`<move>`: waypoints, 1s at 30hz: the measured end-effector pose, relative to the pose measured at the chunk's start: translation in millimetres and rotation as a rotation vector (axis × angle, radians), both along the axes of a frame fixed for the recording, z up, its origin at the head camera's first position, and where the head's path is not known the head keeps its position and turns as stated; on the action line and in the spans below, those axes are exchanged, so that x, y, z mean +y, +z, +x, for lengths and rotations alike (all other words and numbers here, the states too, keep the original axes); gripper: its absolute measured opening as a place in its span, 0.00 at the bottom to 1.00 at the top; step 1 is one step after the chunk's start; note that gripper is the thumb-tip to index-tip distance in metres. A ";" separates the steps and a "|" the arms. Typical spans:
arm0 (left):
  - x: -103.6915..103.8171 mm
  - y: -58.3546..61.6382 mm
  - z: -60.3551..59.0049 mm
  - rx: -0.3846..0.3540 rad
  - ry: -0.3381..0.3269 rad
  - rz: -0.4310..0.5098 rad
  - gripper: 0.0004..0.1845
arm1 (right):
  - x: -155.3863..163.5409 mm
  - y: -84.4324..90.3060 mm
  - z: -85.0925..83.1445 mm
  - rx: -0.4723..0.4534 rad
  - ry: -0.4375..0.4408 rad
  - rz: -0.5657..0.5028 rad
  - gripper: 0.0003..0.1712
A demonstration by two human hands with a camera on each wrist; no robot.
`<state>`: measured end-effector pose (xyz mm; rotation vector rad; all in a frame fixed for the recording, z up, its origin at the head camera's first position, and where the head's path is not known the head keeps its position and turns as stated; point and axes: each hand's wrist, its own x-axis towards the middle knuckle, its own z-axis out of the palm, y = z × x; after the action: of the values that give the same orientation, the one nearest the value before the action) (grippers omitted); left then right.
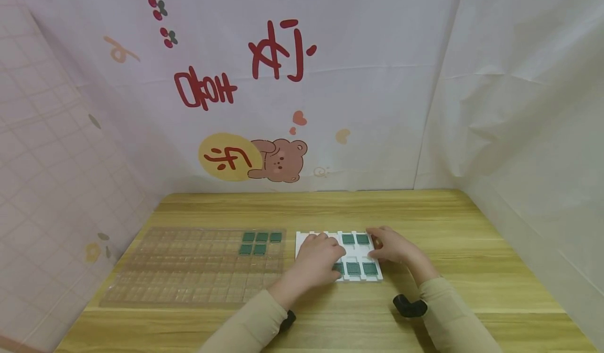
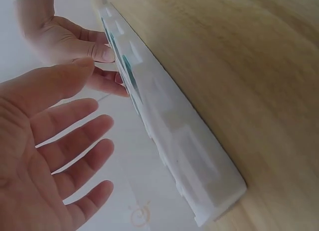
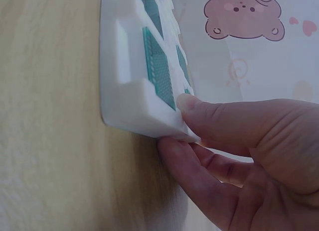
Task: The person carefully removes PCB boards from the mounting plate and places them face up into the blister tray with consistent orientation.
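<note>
A white tray (image 1: 356, 252) lies flat on the wooden worktop (image 1: 424, 214), a bit right of the middle. The right hand (image 1: 390, 245) is at its right end and pinches the edge, with the thumb on top and a finger against the end. The left hand (image 1: 318, 258) is over the left part of the tray and hides some of it. Its fingers are loose and spread apart, and it holds nothing. Small green squares (image 1: 353, 268) sit in the white tray: two show in the far row and three in the near row, one of them partly hidden by the left hand. I cannot tell if more are under that hand. To the left is a big clear tray (image 1: 189, 269) with lots of little pockets. Five more green squares (image 1: 260, 249) sit in its far right corner, three in the far row and two in the next. A black thing (image 1: 409, 307) is by the right sleeve (image 1: 453, 311). Behind the worktop hangs a white sheet (image 1: 368, 96) with a brown bear (image 1: 281, 161) on it.
</note>
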<state>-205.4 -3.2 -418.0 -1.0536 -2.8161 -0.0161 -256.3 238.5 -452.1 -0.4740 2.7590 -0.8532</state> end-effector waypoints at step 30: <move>11.7 -6.7 -6.7 -0.072 0.073 -0.038 0.10 | 1.0 -2.5 -1.2 0.013 0.012 0.001 0.38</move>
<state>-212.1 8.5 -424.6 -0.9761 -2.9291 0.0070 -257.4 239.5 -454.7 -0.4972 2.7655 -0.8490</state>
